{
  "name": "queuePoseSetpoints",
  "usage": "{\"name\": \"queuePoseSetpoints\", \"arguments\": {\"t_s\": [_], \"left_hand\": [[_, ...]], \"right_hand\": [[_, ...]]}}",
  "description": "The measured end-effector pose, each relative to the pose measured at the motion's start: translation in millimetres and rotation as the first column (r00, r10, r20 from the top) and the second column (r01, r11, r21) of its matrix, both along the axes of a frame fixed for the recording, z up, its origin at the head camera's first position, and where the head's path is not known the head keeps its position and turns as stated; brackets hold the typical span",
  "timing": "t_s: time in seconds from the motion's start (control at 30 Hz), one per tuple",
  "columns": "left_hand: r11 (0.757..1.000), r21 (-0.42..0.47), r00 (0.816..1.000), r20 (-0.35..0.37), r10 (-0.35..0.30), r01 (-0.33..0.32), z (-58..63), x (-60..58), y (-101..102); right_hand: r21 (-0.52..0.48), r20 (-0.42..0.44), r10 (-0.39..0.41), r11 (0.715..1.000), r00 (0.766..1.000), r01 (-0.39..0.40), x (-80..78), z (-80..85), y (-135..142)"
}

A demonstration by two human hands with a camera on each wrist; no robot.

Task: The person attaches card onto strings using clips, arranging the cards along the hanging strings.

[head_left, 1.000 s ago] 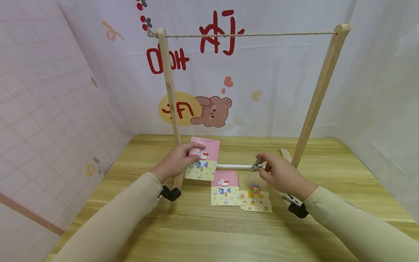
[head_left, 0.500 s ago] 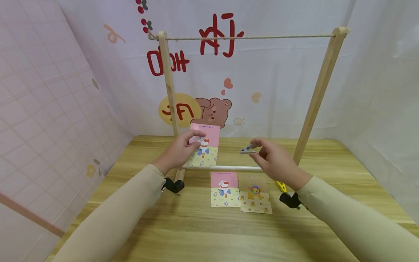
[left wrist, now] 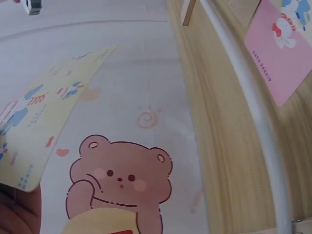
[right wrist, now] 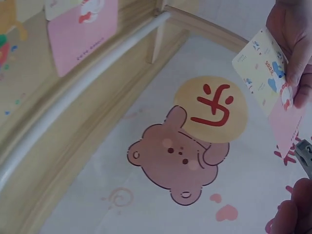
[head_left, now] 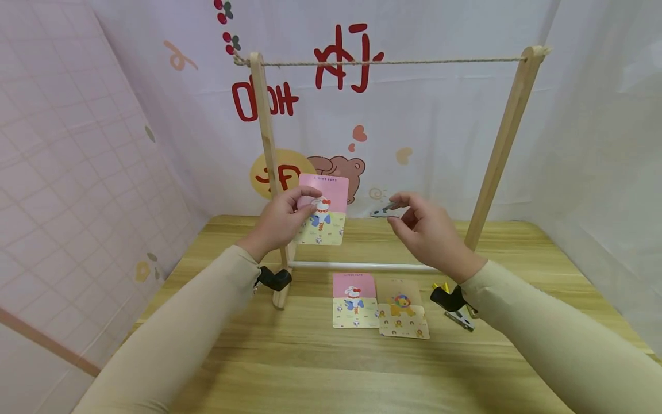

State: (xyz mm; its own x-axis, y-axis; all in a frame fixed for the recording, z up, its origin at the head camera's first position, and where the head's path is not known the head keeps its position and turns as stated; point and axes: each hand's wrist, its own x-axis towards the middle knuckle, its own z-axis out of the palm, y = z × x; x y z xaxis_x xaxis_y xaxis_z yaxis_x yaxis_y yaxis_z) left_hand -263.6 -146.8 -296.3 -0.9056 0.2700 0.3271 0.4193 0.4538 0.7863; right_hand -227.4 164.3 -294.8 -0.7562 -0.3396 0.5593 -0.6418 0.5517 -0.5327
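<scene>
- Pale fabric backdrop (head_left: 439, 126) printed with a brown bear (head_left: 338, 172) and red characters closes off the far side of a wooden worktop (head_left: 320, 368); a pink gridded sheet hangs on the left.
- On the worktop stands a wooden frame (head_left: 266, 149) of two uprights with a twine line (head_left: 393, 60) stretched taut across the top and a white rod (head_left: 362, 266) low between the feet, which looks meant to brace the posts.
- Left hand (head_left: 276, 224) pinches a pink-and-yellow card (head_left: 323, 217) by its left edge, thumb on the printed face, holding it upright in the air well below the line; gripped at the side, the card's top edge stays free.
- Right hand (head_left: 426, 233) pinches a small metal clip (head_left: 384, 211) at its fingertips, raised level with the card and just beside it, clip end pointing toward the card. Whether the clip is squeezed open cannot be told.
- Two more cards, a second pink card (head_left: 355, 300) and a lion card (head_left: 402, 308), lie flat side by side in front of the rod, within easy reach.
- More clips (head_left: 457, 315), one yellow, lie on the worktop under the right wrist.
</scene>
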Motion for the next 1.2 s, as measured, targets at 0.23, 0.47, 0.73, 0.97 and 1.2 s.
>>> {"name": "queuePoseSetpoints", "arguments": {"t_s": [0.23, 0.47, 0.73, 0.97, 1.2], "left_hand": [[1.0, 0.0, 0.998, -0.057, -0.005, 0.005, 18.3, -2.2, 1.8], [0.997, 0.067, 0.997, -0.069, -0.025, 0.03, 40.2, -2.7, 4.1], [0.996, 0.094, 0.994, -0.11, -0.004, 0.014, 64.1, -4.9, 7.0], [0.991, 0.125, 0.989, -0.139, 0.055, -0.037, 79.5, -6.0, 8.1], [0.989, 0.14, 0.983, -0.17, 0.068, -0.044, 90.6, -8.6, 8.0]], "right_hand": [[-0.008, -0.099, -0.001, 1.0, 0.995, 0.0, -4.7, 22.4, -10.5], [-0.037, -0.172, -0.012, 0.999, 0.985, 0.006, -10.6, 50.1, -21.1], [-0.075, -0.238, -0.032, 0.997, 0.971, 0.014, -16.1, 77.2, -30.0], [-0.097, -0.289, -0.04, 0.995, 0.956, 0.013, -16.2, 99.9, -38.6], [-0.106, -0.346, -0.066, 0.994, 0.936, 0.031, -18.6, 121.0, -48.5]]}}
